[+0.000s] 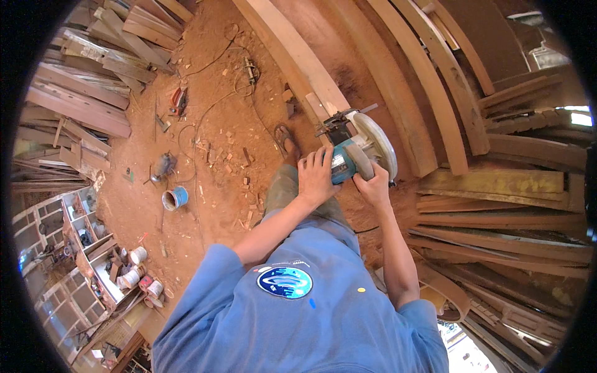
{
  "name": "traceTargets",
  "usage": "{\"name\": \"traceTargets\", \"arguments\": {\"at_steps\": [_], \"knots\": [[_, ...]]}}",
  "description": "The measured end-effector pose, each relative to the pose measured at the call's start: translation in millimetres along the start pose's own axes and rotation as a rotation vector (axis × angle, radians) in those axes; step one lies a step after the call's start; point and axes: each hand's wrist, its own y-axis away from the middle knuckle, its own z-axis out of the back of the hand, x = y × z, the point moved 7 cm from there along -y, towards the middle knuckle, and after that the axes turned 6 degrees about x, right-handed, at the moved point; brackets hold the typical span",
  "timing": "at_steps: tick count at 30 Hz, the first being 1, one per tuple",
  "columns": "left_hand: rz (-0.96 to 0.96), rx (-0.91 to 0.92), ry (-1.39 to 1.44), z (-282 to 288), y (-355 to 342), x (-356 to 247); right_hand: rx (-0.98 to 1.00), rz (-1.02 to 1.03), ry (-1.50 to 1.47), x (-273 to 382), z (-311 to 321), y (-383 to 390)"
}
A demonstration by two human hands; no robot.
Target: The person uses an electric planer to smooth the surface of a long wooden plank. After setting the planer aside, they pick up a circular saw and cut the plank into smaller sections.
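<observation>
A teal circular saw [344, 160] with a pale metal blade guard [379, 143] sits at the near end of a long wooden beam [292, 50]. My left hand [314, 175] has its fingers wrapped over the teal motor housing. My right hand [371, 184] grips the saw's curved handle. The saw's metal base [333, 127] is against the beam; whether the blade is in the wood is hidden. Below the saw, my sandalled foot [287, 143] stands on the sawdust-covered floor.
Planks [497, 221] are stacked at the right, more [93, 93] at upper left. Long beams [404, 93] lie beside the workpiece. A blue bucket [179, 198], red tool [178, 101], dark tool [163, 168], cables [211, 112] and offcuts lie on the floor. A cluttered shelf [99, 261] stands lower left.
</observation>
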Motion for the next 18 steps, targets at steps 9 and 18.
{"name": "traceTargets", "arguments": {"at_steps": [9,18], "knots": [[-0.01,0.016,-0.019,-18.4,-24.6,4.7,0.024,0.015,0.015,-24.2,2.3,-14.4],[-0.001,0.059,-0.023,-16.2,-39.7,5.6,0.049,0.022,-0.026,-15.8,3.0,-24.8]]}}
